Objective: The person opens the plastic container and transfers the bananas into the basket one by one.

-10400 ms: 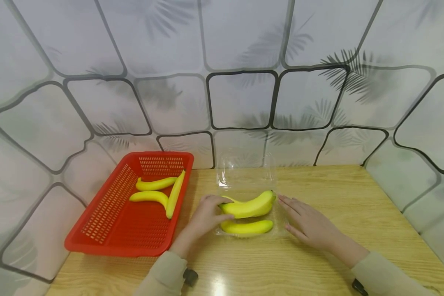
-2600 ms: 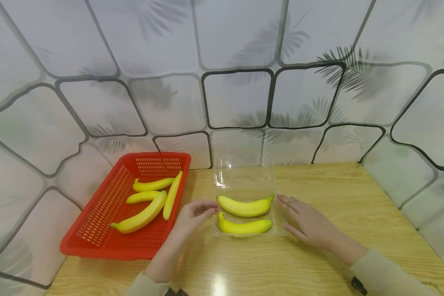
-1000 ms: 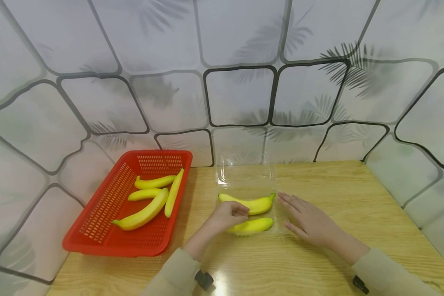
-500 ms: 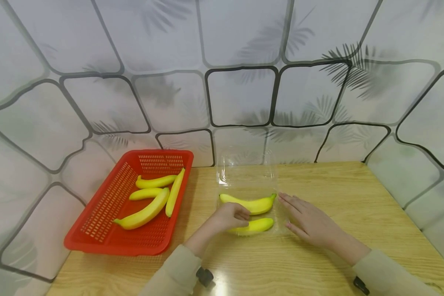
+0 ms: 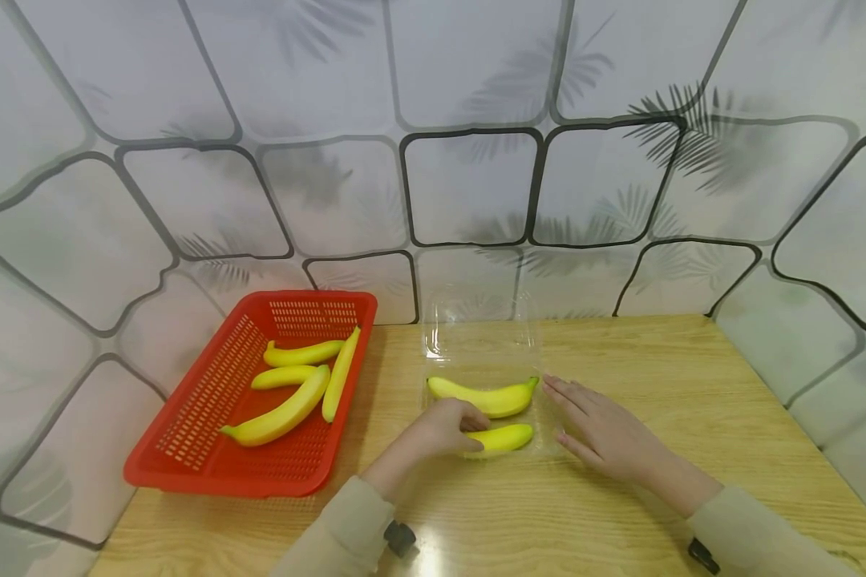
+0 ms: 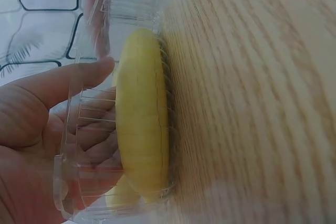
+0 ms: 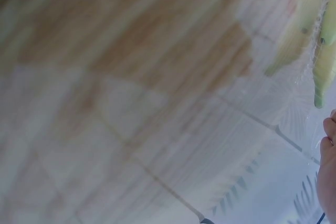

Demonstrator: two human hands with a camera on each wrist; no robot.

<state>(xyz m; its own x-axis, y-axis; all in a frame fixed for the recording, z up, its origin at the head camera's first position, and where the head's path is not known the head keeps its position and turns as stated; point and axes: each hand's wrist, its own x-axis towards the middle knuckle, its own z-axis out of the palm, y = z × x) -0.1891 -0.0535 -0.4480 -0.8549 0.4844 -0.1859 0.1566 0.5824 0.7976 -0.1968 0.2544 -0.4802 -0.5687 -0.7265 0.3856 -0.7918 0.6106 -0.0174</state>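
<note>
Two yellow bananas lie one behind the other in a clear plastic clamshell container [image 5: 548,439], whose lid stands open at the back. My left hand [image 5: 443,426] reaches down over the left end of the front banana [image 5: 508,437] and hides it. In the left wrist view the thumb [image 6: 97,73] is extended and the other fingers spread behind that banana, with no closed grip showing. The back banana [image 5: 487,398] lies just beyond the hand. Fingers extended, my right hand [image 5: 606,437] rests at the container's right side and holds nothing.
A red plastic basket [image 5: 234,487] with several bananas, one of them a banana [image 5: 281,409] lying slantwise in front, stands to the left on the wooden table [image 5: 621,353]. A patterned wall [image 5: 469,192] rises behind the table.
Earlier the left hand held a banana above the container; that banana then appears in the basket. The hand has since moved right and lowered over the front banana. The right hand stays put.
</note>
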